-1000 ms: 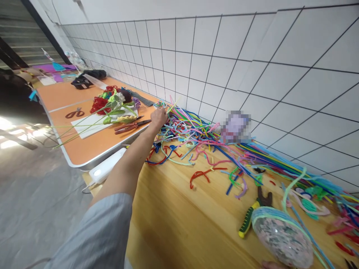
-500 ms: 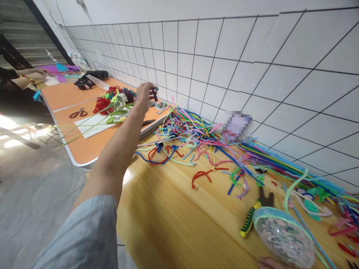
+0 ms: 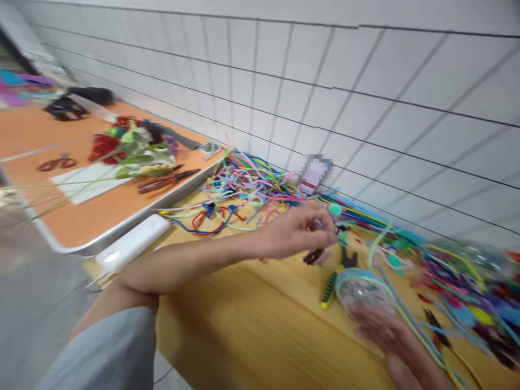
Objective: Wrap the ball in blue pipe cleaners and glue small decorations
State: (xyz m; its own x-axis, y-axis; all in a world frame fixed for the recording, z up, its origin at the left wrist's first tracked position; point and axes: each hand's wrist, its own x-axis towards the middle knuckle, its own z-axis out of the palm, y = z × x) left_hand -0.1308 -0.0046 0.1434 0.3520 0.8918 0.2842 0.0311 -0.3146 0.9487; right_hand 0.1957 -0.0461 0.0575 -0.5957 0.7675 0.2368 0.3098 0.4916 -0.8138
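Near the right hand's fingertips sits a rounded, transparent-skinned oval [image 3: 365, 292], mottled pink and grey-green, with pale blue and mint fuzzy stems [image 3: 357, 273] lying across its top. It looks light, smooth and somewhat slippery, its skin possibly thin enough to dent or crackle. A broad, gentle hold low on both flanks, at three and nine o'clock, should suit it better than a pinch; the stems look soft and bendable, liable to slide if pressed sideways.

Taking the oval as the clock's centre, the right hand [image 3: 392, 330] reaches in from five o'clock, fingers extended and blurred over its near edge; whether they grip it, I cannot tell. At ten o'clock, the left hand [image 3: 290, 233] has its fingers curled and drawn in, pinching a small dark maroon bundle [image 3: 313, 256] that hangs beneath them. It seems light and limp, best taken at its upper end. A round piece with a mint-green centre [image 3: 335, 209] shows at those fingertips; its hold is unclear.

Just beside the oval, at nine o'clock, lies the green-and-yellow handle of some dark-jawed pliers [image 3: 330, 288]. Black-nosed pliers with red on the grip [image 3: 441, 330] lie near four. Tangled multicoloured fuzzy stems [image 3: 244, 179] spread well apart, around ten o'clock.
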